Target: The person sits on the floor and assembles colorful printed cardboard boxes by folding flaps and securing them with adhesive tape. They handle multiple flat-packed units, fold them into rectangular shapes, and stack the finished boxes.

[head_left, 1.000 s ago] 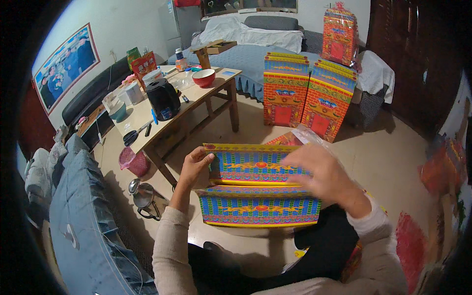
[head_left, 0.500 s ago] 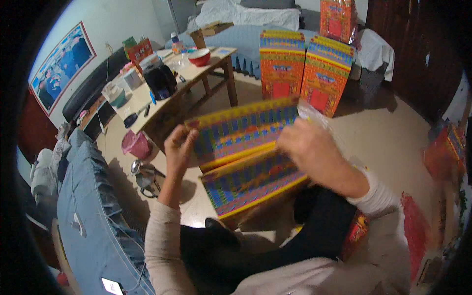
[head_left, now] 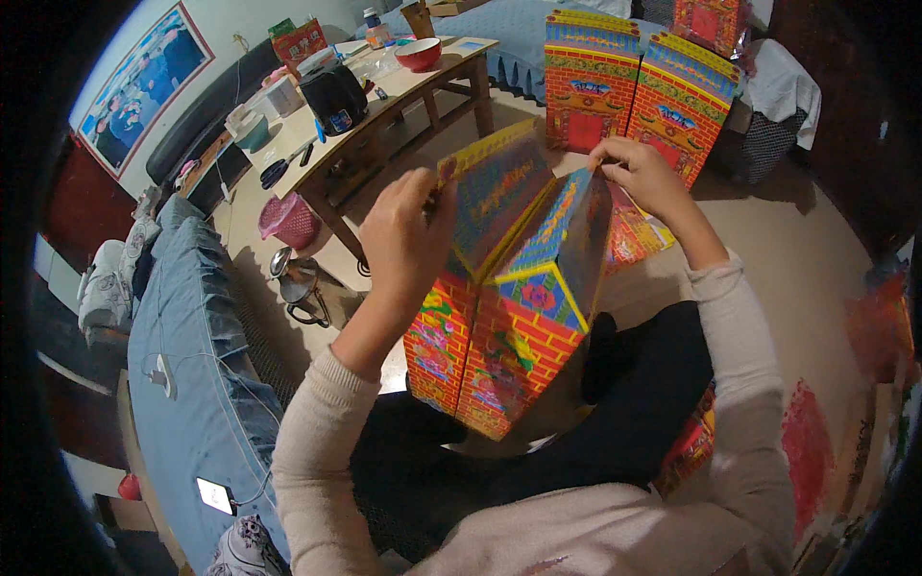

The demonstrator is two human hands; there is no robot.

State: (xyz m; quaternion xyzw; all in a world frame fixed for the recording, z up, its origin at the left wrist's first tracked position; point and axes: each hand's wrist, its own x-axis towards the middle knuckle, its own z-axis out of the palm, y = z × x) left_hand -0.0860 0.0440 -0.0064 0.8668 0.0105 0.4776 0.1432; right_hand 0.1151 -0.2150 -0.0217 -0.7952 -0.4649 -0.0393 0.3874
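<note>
Between my knees is a printed cardboard house (head_left: 509, 355) with red brick-pattern walls, pink and yellow flowers and blue tiled roof panels edged in yellow. It is in two halves, side by side, with a gap running down between them. My left hand (head_left: 403, 226) is closed at the upper edge of the left roof panel (head_left: 495, 197); its fingertips are partly hidden. At the peak of the right roof panel (head_left: 552, 226), my right hand (head_left: 639, 178) pinches the edge between thumb and fingers. The inside of the house is mostly hidden.
Similar finished-looking cardboard houses (head_left: 591, 91) stand upright ahead. A flat printed piece (head_left: 639, 235) lies on the floor beyond my right knee. To the left are a wooden table (head_left: 384, 115), a pink basket (head_left: 290, 221), a metal kettle (head_left: 303, 283) and a blue-covered sofa (head_left: 192, 384).
The house has turned from lying sideways across my lap to standing with its brick walls toward me. My left hand moved right, my right hand moved up and away.
</note>
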